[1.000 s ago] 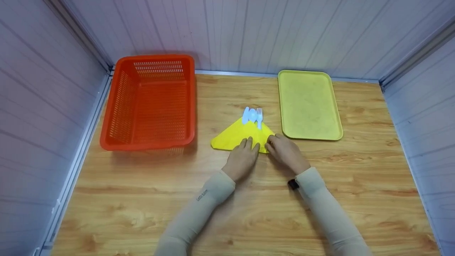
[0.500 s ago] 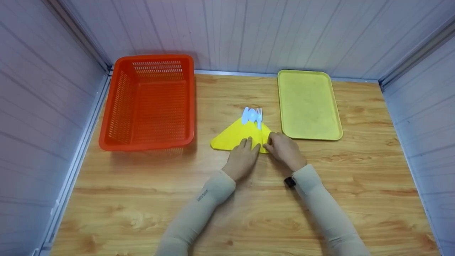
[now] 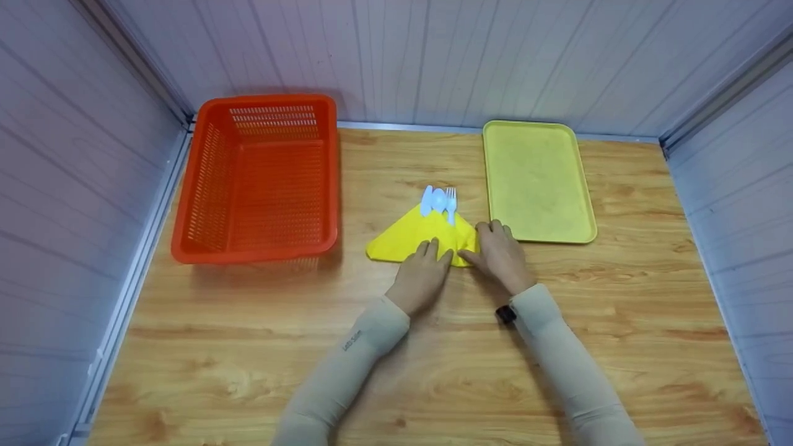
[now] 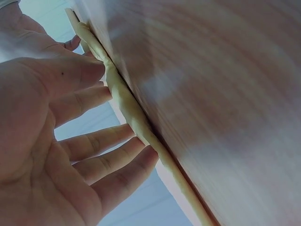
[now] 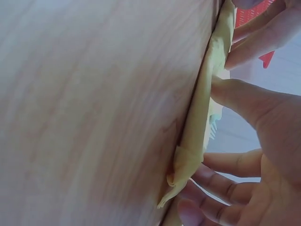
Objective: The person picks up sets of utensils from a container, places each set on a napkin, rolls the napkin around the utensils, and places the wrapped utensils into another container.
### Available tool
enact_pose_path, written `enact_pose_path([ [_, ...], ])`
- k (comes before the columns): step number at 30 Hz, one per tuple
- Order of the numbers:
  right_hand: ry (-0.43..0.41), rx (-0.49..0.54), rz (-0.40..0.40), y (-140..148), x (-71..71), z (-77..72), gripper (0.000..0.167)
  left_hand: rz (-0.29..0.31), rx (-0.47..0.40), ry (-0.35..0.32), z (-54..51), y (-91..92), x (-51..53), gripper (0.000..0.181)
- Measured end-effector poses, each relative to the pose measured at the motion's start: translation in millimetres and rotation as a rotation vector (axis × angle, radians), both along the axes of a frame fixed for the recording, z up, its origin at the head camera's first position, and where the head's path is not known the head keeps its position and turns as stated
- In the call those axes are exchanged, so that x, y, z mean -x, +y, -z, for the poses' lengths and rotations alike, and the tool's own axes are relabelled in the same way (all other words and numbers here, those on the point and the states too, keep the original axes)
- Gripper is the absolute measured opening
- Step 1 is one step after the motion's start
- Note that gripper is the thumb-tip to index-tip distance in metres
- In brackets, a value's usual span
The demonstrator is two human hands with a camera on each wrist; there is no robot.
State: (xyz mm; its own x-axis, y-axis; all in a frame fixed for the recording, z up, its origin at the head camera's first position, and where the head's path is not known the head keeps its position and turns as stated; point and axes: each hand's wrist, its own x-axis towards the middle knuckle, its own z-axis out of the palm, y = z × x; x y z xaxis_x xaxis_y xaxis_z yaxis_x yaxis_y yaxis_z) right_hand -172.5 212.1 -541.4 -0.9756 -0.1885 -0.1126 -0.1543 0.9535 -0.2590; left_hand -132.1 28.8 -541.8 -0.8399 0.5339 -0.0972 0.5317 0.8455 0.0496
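A yellow napkin [image 3: 396,241], folded to a triangle, lies at the middle of the table. Out of its top poke a pale plastic knife [image 3: 426,201], a spoon [image 3: 438,199] and a fork [image 3: 451,203]; their lower ends are hidden in the cloth. My left hand [image 3: 422,275] presses the napkin's lower middle with extended, spread fingers. At the creased right part, my right hand [image 3: 500,257] rests its thumb on the cloth, the other fingers spread along the right edge. In the right wrist view the napkin's corner [image 5: 188,165] looks rumpled beside those fingers.
A red slotted basket [image 3: 279,192] stands at the back left. At the back right lies a yellow tray [image 3: 539,186], close to my right fingertips. White panel walls [image 3: 421,62] enclose the wooden table [image 3: 248,371] at the back and both sides.
My right hand's fingers have spread away from the thumb, up and to the right, after bunching the napkin's right side. Creases now show there. The left hand has stayed in place.
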Motion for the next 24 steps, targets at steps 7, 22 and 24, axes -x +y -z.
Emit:
enact_pose_path([
  [7, -0.039, 0.013, 0.022, -1.6, 2.1, -1.2, 0.065, -0.001, 0.009, -0.004, -1.1, -0.1, 0.3, 0.04],
  [22, -0.148, 0.202, 0.102, 5.3, 1.9, 2.7, 0.053, -0.018, 0.008, 0.04, 1.5, 3.7, 0.2, 0.035],
  [24, -0.172, 0.257, 0.124, 8.4, 0.9, 2.1, 0.053, -0.019, 0.017, 0.031, 1.1, 3.9, 0.3, 0.036],
])
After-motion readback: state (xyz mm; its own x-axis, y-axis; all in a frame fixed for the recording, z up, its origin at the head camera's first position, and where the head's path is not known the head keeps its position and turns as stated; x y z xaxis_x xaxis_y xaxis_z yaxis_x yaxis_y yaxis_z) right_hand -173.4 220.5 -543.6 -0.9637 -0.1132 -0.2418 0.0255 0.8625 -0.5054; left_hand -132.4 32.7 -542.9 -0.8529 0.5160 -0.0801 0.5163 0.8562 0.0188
